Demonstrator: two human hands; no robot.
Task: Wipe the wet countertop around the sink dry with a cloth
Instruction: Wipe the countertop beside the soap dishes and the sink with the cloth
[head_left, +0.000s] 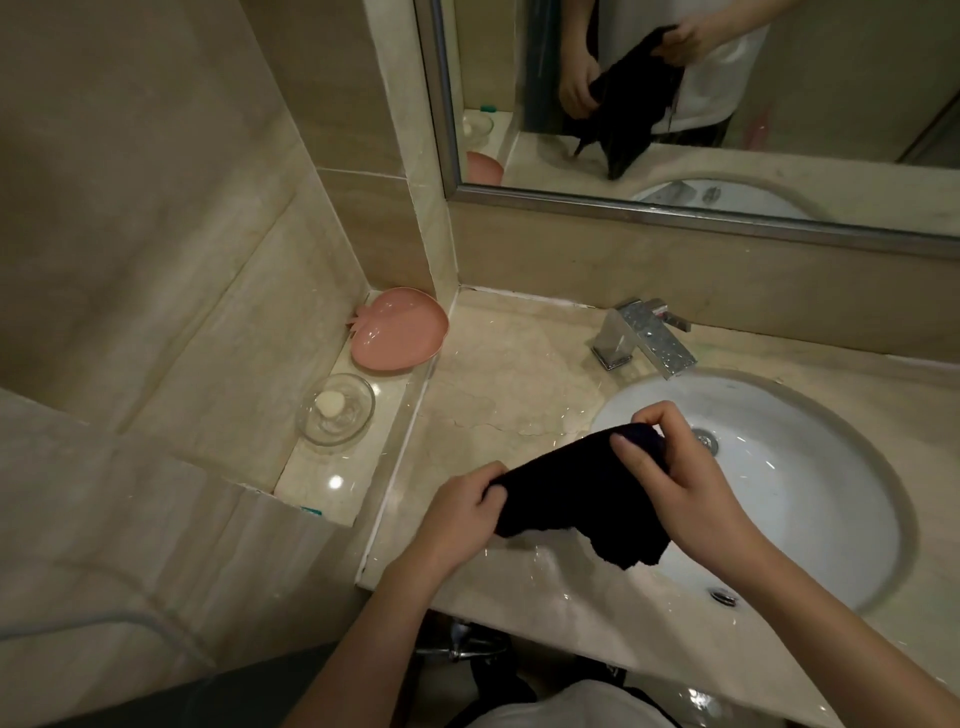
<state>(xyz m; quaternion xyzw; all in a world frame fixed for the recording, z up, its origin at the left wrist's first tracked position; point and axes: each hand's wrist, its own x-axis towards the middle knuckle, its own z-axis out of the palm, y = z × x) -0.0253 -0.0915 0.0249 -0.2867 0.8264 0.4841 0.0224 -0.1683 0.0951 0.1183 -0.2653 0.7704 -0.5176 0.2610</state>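
Head view: looking down over a bathroom vanity, both hands holding a dark cloth (576, 499) in the air above the front-left of the sink (810, 519).
Left hand (462, 514): closing fingers around the cloth's left end, gripping it fully.
Right hand (670, 483): pinching the bunched right end between thumb and curled fingers, shut on the fabric.
Cloth position: hanging between the two hands, loose lower edge dangling over the basin rim, not pressing on the stone.
Progress: appearing early; water patches and droplets glinting on the countertop (509, 395) left of the basin and along the front edge, wiping seemingly yet to start there.
Remaining: drying the left stretch, the strip behind the faucet (644, 338) and the front lip; right side mostly out of frame, wetness there impossible to judge.
Edges: raised ledge bordering the counter on the left, carrying a pink dish (397, 332) and a glass soap dish (335, 410); wall and mirror (727, 104) closing off the back.
Open room: offering a bare surface between ledge and basin for broad strokes; narrowing around the faucet base, calling for tighter passes.
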